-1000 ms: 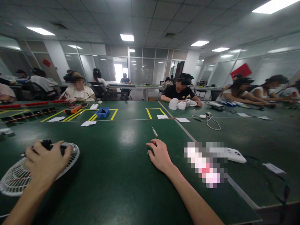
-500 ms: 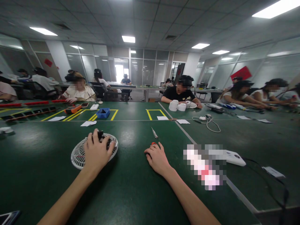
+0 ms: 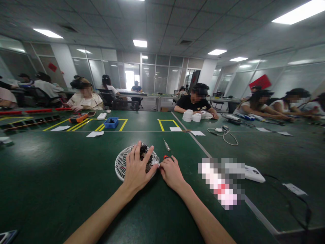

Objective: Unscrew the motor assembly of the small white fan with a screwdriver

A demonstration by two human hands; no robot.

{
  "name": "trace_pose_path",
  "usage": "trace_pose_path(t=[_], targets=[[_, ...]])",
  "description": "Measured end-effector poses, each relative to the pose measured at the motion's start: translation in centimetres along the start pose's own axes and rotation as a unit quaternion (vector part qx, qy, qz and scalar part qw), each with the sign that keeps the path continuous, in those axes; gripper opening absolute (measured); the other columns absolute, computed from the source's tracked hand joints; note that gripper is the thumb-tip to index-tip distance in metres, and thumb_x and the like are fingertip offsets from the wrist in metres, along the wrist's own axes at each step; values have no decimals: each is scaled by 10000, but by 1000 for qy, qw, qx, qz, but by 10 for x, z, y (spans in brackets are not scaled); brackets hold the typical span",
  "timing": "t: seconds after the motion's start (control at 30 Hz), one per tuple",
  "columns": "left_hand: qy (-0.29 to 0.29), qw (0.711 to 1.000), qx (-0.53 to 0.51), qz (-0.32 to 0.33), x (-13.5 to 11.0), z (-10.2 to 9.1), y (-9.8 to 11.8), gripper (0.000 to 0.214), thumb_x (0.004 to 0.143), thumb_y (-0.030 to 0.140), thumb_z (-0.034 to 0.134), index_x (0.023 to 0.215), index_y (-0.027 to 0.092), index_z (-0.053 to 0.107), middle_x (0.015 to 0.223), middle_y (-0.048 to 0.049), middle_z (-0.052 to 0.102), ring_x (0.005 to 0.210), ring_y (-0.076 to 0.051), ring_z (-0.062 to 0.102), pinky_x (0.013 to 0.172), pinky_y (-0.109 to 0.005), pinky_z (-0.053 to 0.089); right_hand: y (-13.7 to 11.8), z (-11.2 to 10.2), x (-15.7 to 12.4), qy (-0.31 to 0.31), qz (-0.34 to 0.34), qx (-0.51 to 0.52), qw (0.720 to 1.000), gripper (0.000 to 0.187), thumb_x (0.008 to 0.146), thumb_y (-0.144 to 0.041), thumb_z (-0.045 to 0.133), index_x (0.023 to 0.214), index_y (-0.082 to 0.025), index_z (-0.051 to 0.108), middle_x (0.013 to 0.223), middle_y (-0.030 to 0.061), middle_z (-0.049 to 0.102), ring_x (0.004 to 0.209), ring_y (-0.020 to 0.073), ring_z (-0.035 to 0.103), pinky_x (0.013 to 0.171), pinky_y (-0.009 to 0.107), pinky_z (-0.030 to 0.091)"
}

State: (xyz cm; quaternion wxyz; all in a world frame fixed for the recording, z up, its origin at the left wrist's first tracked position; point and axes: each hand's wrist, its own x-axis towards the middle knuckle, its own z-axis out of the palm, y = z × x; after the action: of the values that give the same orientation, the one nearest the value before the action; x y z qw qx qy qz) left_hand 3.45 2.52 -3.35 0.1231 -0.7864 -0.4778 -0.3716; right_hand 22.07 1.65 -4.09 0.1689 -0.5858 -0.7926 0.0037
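Observation:
A round white fan grille (image 3: 122, 162) lies on the green table with black parts and wiring (image 3: 145, 149) on its top. My left hand (image 3: 138, 167) is over it, fingers spread across the parts and thumb at the right side, gripping it. Beside the grille's right edge, my right hand (image 3: 172, 172) rests on the table with its fingers curled together; what is in them, if anything, is hidden. Just behind that hand shows a small red-orange thing (image 3: 166, 157), mostly covered. A slim screwdriver with a clear handle (image 3: 167, 145) lies farther back.
Beyond the hands are a blue tray (image 3: 111, 123), paper slips (image 3: 95, 134), white cups (image 3: 188, 116) and a coiled cable (image 3: 227, 136). To the right lies a white device (image 3: 254, 173) with a black cord, near a blurred patch. A person (image 3: 196, 103) sits opposite.
My left hand has slid the fan grille to the right, up against my right hand. My right hand has stayed almost in place, its fingertips now at the grille's edge.

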Motion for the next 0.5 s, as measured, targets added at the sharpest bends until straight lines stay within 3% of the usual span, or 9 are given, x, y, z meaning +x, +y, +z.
trace_pose_path(t=[0.13, 0.23, 0.5], targets=[[5, 999, -32, 11, -3, -1, -5, 727, 913, 559, 603, 1562, 330, 367, 1683, -155, 157, 1471, -408, 341, 1135, -594, 360, 11, -6, 1, 33, 20, 32, 999, 233, 929, -106, 545, 1021, -220, 726, 1040, 67, 739, 1085, 225, 633, 1133, 452, 308], [11, 998, -53, -10, -3, 0, -13, 823, 884, 589, 638, 1582, 303, 309, 1681, -173, 144, 1490, -406, 322, 1148, -587, 360, 16, -9, 1, 65, 45, 72, 994, 245, 931, -100, 536, 1039, -214, 723, 1061, 71, 733, 1036, 218, 650, 987, 362, 430], [-1, 994, -60, -91, -1, 1, -17, 1000, 785, 748, 651, 1576, 245, 305, 1669, -218, 147, 1477, -470, 321, 1139, -652, 359, 17, -8, 1, 115, 83, 142, 980, 220, 899, -82, 551, 987, -203, 713, 1028, 61, 728, 1004, 212, 666, 933, 337, 474]])
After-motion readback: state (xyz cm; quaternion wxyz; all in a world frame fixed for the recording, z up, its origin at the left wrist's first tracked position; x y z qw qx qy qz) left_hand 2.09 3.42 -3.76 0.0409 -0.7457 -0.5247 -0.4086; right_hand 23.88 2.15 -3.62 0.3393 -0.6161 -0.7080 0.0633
